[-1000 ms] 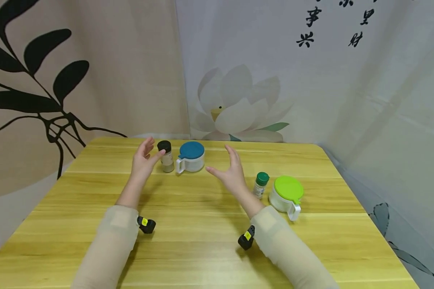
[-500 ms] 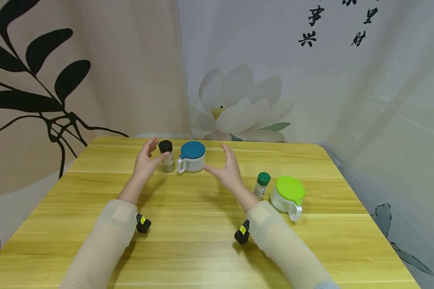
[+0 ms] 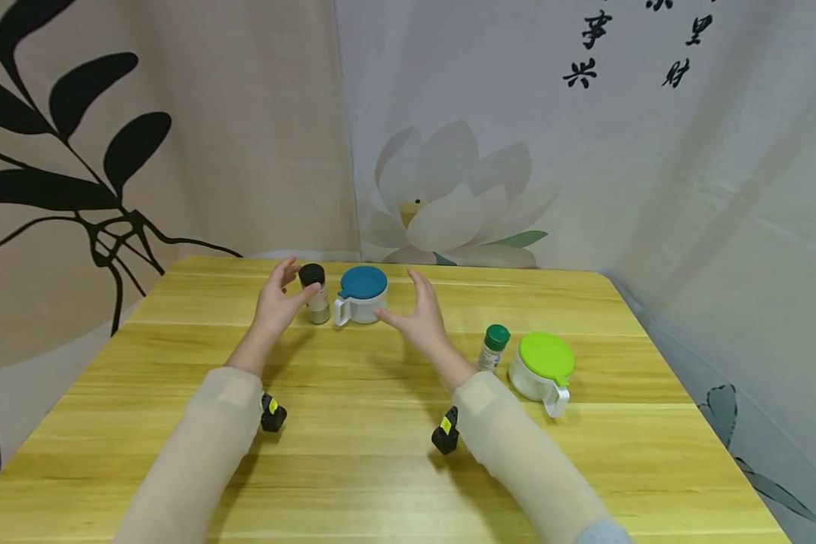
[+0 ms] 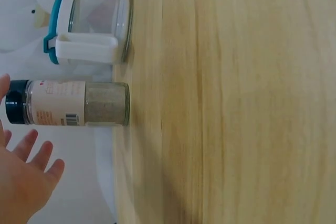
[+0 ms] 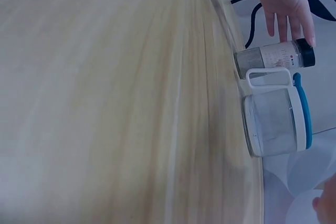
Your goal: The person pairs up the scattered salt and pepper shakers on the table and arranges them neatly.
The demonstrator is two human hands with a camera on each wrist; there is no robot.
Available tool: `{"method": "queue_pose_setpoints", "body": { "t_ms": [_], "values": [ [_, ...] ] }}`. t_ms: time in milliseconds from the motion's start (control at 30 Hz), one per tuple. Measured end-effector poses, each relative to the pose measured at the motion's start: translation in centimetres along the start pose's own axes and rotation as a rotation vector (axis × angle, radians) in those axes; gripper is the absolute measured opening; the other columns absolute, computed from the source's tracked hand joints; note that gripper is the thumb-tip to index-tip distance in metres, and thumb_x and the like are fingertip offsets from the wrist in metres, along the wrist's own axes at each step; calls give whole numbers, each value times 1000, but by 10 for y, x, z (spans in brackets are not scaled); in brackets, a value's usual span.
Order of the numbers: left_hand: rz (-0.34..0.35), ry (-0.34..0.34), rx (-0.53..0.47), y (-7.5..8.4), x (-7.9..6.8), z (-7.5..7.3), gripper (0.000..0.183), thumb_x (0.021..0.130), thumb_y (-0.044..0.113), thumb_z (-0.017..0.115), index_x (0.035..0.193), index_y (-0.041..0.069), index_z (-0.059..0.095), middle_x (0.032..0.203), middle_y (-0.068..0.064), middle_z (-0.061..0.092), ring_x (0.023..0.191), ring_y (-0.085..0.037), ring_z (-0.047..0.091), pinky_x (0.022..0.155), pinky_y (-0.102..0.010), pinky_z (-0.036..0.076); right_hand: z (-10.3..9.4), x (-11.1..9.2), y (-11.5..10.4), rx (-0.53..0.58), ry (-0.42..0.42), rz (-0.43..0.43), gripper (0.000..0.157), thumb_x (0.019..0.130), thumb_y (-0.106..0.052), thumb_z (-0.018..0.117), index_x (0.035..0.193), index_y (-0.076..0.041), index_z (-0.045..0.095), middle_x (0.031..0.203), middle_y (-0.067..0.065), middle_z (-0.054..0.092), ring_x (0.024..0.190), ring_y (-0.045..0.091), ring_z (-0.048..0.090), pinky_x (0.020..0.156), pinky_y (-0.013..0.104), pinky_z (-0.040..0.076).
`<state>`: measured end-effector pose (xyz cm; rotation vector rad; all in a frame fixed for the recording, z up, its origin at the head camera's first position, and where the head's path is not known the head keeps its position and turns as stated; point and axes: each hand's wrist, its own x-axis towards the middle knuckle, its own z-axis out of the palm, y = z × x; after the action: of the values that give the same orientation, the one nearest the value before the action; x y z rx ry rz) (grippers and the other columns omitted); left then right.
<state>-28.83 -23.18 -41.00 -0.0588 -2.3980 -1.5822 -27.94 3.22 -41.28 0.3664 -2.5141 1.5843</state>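
Note:
At the back left of the table, a spice bottle (image 3: 320, 310) with a black cap stands upright. My left hand (image 3: 275, 308) is at its left with fingers spread, the thumb in front of the cap. In the left wrist view the bottle (image 4: 106, 103) shows a pale label and greyish contents; whether the hand touches it, I cannot tell. Just right of it is a clear jar (image 3: 365, 308) with a blue lid and white handle. Near that jar's right side, my right hand (image 3: 421, 321) holds nothing, its thumb stretched toward the jar and its fingers raised.
Farther right stand a small bottle (image 3: 493, 347) with a green cap and a jar (image 3: 544, 361) with a lime-green lid, both close to my right forearm. The wooden table (image 3: 353, 468) ends at a printed curtain (image 3: 279, 136) behind it.
My right hand has moved left, closer to the blue-lidded jar. The left hand stays by the black-capped bottle with little movement. The bottles and jars stand where they were.

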Motion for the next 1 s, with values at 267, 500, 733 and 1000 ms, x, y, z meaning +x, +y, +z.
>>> {"method": "queue_pose_setpoints", "body": {
  "t_ms": [267,500,733,1000],
  "values": [
    [-38,-18,13,1,5,2,79,89,31,70,152,13,25,147,-18,36,135,-35,30,107,-55,26,6,7,-1,12,1,18,94,77,-32,81,151,-13,27,153,9,26,139,28,25,109,48,26],
    [-33,-12,-5,-1,7,5,79,89,28,70,152,12,26,140,-21,43,133,-37,33,106,-55,27,17,15,3,40,-3,29,95,77,-34,81,151,-13,26,154,8,26,139,27,25,109,47,27],
    [-35,10,-54,-4,7,13,77,88,27,71,151,11,29,141,-22,41,129,-40,35,104,-54,31,25,19,7,89,10,65,95,78,-34,81,152,-15,24,153,6,27,137,27,28,106,48,32],
    [-26,42,-107,-7,9,21,74,88,22,71,149,7,32,139,-23,44,122,-39,41,102,-50,34,27,24,13,87,9,54,97,77,-34,81,152,-14,24,153,6,29,136,27,30,104,47,34]
  ]
}}
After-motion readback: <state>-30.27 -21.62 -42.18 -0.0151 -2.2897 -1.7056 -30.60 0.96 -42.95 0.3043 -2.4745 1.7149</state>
